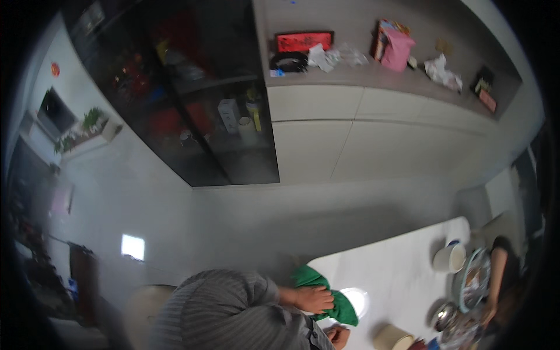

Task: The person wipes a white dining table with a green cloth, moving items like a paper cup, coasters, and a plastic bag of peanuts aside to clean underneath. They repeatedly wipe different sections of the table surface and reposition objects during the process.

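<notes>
My left hand (313, 299) presses on a bunched green cloth (343, 308) at the near edge of a white table (389, 271). Part of the cloth spreads past the hand on both sides, and one end reaches the table's rounded corner. Lower down, my right hand (339, 337) rests at the table's edge with its fingers curled; whether anything is in it cannot be made out. A bright light reflection lies on the tabletop beside the cloth.
A cream container (393, 337), a white container (449, 258), a metal bowl (444, 316) and a light blue basket (458, 284) of packaged items stand on the table. Another person's arm (496, 271) reaches in at the right. A chair (144, 306) is beside me; cabinets (385, 148) line the wall.
</notes>
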Available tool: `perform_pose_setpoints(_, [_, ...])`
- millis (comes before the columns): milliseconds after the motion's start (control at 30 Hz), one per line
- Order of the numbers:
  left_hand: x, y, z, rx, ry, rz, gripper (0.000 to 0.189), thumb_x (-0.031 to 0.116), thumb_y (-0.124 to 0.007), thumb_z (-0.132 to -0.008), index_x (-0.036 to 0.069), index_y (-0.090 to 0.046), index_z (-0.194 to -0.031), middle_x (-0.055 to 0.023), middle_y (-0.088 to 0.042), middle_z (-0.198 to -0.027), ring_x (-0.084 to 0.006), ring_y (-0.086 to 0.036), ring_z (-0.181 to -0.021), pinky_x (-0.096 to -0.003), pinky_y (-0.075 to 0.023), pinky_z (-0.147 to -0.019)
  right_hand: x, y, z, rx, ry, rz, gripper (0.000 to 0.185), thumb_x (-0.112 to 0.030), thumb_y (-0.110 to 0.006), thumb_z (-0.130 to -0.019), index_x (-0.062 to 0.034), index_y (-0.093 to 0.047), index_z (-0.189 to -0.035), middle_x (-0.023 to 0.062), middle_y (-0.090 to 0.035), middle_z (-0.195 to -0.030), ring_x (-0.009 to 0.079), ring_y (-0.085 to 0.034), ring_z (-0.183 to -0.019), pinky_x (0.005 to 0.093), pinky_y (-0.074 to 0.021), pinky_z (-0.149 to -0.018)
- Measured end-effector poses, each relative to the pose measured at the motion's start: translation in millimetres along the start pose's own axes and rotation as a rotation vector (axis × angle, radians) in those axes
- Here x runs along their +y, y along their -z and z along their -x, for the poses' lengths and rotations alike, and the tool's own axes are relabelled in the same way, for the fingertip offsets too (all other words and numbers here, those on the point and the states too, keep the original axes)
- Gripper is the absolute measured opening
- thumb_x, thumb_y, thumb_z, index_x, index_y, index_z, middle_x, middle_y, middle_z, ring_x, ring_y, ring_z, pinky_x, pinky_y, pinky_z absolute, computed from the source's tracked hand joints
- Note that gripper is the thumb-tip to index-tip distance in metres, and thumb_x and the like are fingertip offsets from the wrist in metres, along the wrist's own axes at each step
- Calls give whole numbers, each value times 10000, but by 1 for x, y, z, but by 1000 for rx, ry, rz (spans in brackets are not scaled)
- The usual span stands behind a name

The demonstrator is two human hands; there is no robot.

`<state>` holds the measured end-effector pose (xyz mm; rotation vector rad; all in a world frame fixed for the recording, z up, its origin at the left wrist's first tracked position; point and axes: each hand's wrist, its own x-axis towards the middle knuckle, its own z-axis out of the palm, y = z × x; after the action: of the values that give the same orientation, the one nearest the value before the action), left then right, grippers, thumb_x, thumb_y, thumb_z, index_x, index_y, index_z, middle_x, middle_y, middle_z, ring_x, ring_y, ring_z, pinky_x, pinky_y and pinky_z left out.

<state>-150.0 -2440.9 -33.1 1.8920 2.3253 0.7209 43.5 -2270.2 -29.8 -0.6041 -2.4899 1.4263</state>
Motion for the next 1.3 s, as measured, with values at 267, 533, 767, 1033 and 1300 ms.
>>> perform_pose_setpoints(267, [-70, -20, 39, 514, -42, 53, 243, 330, -617, -791, 109, -541, -858, -71, -547, -837, -234, -575, -816, -384, -448, -728, -36, -31, -76, -184, -118, 389, 179, -177, -520, -950, -18, -590, -905, 90, -568, -770, 216, -528, -689, 365, -449, -644])
perform_pose_setpoints(533, [-259, 169, 431, 40, 1499, -79, 284, 275, -591, -861, 41, -638, -1014, -160, -662, -1026, -341, -646, -901, -469, -527, -745, -119, -187, -182, -559, -30, 624, 203, -197, -501, -961, -33, -594, -887, 73, -604, -740, 191, -568, -671, 352, -461, -611])
perform_pose_setpoints(767, [-73, 278, 583, 1886, 1750, 612, 399, 382, -671, -871, 40, -620, -1069, -89, -673, -867, -227, -657, -773, -373, -516, -710, -231, -422, -337, -961, 347, 663, 213, -224, -516, -951, -29, -578, -1011, 212, -633, -944, 360, -625, -884, 458, -478, -724])
perform_pose_setpoints(1033, [-40, 270, 539, 2152, 1766, 838, 378, 336, -572, -963, 34, -581, -1190, -16, -606, -955, -137, -578, -894, -298, -477, -790, -350, -711, -236, -1535, 685, 575, 208, -197, -558, -950, -14, -585, -1046, 101, -669, -923, 186, -658, -792, 317, -525, -729])
perform_pose_setpoints(1300, [-109, 397, 677, 2076, 1673, 696, 428, 351, -427, -1027, -7, -569, -1213, -3, -594, -1033, -116, -518, -939, -279, -440, -828, -489, -849, -47, -2225, 517, 438, 323, -236, -529, -969, -16, -538, -1206, 127, -617, -1105, 224, -616, -939, 369, -520, -772])
